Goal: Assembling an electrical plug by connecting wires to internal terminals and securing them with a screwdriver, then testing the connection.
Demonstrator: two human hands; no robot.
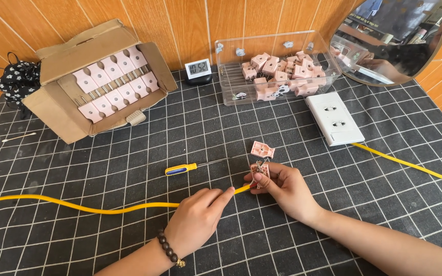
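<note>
From the head camera I see my left hand [196, 214] pinching the smooth yellow cable [98, 208]; my right hand [285, 188] grips a pink plastic plug half [260, 169]. Beyond the plug: a brown cardboard box [95, 76] and a clear bin [277, 64].

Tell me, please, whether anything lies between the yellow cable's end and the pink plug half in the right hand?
Nothing visible does. The left hand pinches the yellow cable near its end, which already meets the pink plug half held by the right hand. The screwdriver and second pink half lie apart, farther up the mat.
</note>
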